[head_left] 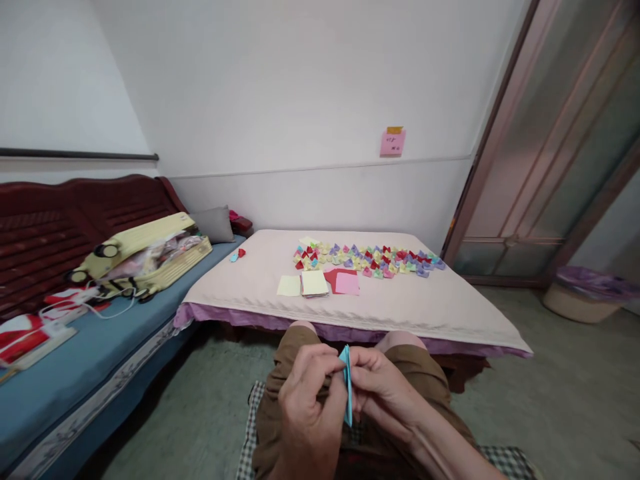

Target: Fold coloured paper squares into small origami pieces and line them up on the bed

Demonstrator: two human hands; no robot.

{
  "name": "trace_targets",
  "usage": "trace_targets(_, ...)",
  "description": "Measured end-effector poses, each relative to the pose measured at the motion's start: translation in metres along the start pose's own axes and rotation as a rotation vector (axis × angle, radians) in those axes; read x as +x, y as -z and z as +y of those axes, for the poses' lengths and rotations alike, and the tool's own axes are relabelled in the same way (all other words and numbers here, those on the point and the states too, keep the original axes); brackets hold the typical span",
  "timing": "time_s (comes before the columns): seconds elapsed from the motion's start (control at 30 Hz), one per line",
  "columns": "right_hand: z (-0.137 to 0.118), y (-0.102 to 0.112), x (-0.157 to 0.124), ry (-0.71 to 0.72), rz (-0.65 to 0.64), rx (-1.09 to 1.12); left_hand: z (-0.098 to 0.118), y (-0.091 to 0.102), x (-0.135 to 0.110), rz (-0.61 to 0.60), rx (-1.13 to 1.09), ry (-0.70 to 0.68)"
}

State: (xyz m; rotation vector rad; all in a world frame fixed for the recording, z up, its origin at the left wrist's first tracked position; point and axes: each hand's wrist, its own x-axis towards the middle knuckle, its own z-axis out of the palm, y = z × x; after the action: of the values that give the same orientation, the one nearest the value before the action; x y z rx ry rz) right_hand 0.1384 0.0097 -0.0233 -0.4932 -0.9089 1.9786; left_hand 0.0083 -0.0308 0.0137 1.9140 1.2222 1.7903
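Note:
Between my two hands, above my lap, is a folded piece of blue paper point(349, 393), seen nearly edge-on. My left hand point(316, 393) pinches it from the left, thumb and fingers closed on it. From the right, the fingertips of my right hand point(377, 383) are closed on its upper part. On the covered table point(240, 280) in front lie a stack of pale yellow square paper point(315, 283), a single yellow sheet point(289, 286) and a pink sheet point(347, 284) over red paper point(332, 276). Behind them spread many small folded paper pieces point(370, 257) in several colours.
Two small folded pieces point(238, 255) lie at the table's left. On the left a wooden sofa point(45, 213) holds an open yellow suitcase point(145, 257) and a grey cushion point(214, 225). A lined bin point(580, 303) stands right, near the door. A pink note point(393, 143) hangs on the wall.

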Motion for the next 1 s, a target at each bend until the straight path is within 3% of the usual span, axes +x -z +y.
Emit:
trace_targets(0.2, 0.000, 0.002, 0.000, -0.015, 0.025, -0.012, -0.002, 0.001, -0.001, -0.002, 0.019, 0.079)
trace_targets(0.43, 0.000, 0.002, 0.000, -0.030, 0.030, -0.075, -0.008, 0.000, 0.003, -0.008, -0.291, 0.529)
trace_targets(0.5, 0.000, 0.001, 0.000, -0.032, 0.033, -0.100, -0.011, -0.001, 0.003, -0.014, -0.293, 0.523)
trace_targets(0.7, -0.004, -0.001, -0.001, 0.010, 0.070, -0.201, -0.012, 0.001, 0.005, 0.005, -0.063, 0.298)
trace_targets(0.87, -0.013, -0.008, -0.005, 0.138, 0.197, -0.478, -0.014, 0.005, 0.008, -0.042, -0.277, 0.411)
trace_targets(1.0, -0.017, -0.016, -0.008, 0.237, 0.305, -0.646, -0.019, 0.003, 0.007, 0.103, -0.397, 0.526)
